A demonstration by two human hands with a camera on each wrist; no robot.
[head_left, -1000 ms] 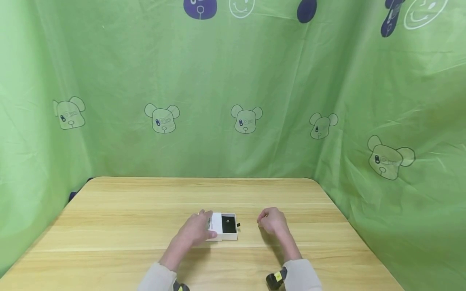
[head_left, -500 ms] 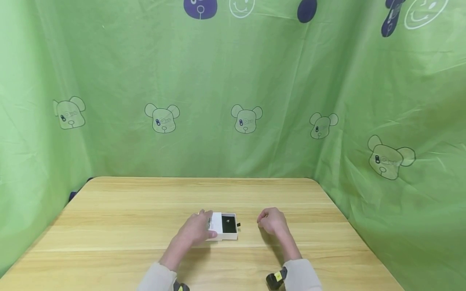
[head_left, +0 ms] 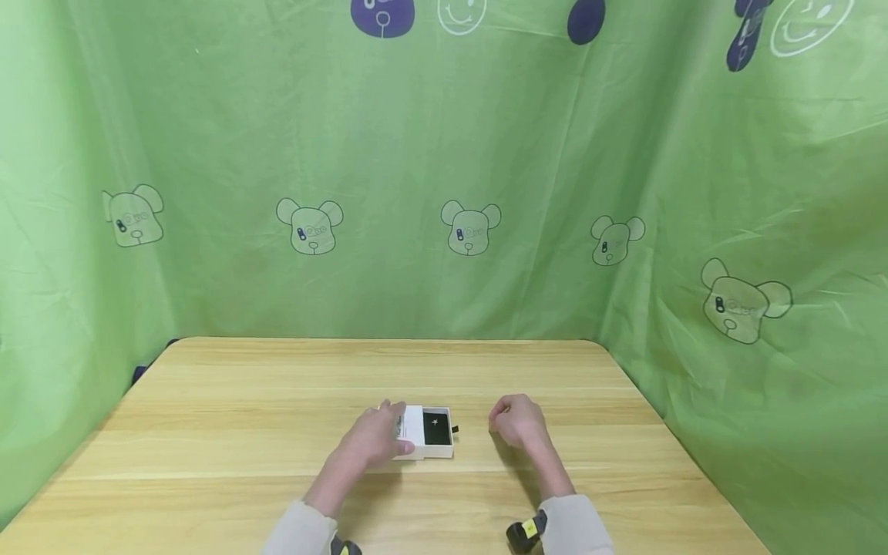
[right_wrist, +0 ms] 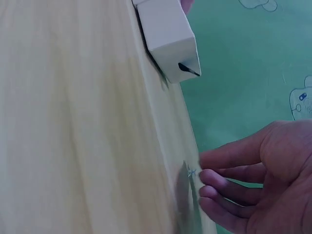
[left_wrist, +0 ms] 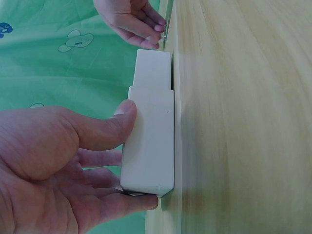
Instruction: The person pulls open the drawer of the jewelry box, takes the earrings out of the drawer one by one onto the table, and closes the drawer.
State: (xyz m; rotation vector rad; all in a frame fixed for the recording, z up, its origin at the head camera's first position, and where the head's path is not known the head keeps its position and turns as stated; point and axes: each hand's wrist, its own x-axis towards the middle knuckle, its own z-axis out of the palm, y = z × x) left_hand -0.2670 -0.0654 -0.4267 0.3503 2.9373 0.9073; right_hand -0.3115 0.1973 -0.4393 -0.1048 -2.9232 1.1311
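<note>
A small white drawer box (head_left: 413,432) lies on the table, its inner tray (head_left: 438,452) slid partway out to the right. Inside the tray is a black insert (head_left: 436,435) bearing a small silvery star (head_left: 435,422). A black pull tab sticks out at the tray's end. My left hand (head_left: 375,435) grips the box's sleeve (left_wrist: 148,141), thumb on the near side and fingers beyond. To the right of the box, my right hand (head_left: 519,421) stays low over the table and pinches a tiny silvery star-shaped piece of jewellery (right_wrist: 191,173) at its fingertips.
The light wooden table (head_left: 277,378) reaches back to a green curtain (head_left: 388,154) printed with bear faces, which also hangs at both sides. Dark devices with yellow marks are worn at both wrists, by the light sleeves (head_left: 576,524).
Almost nothing differs. My left hand and the box hold their place, and my right hand stays beside the box with only a very slight shift.
</note>
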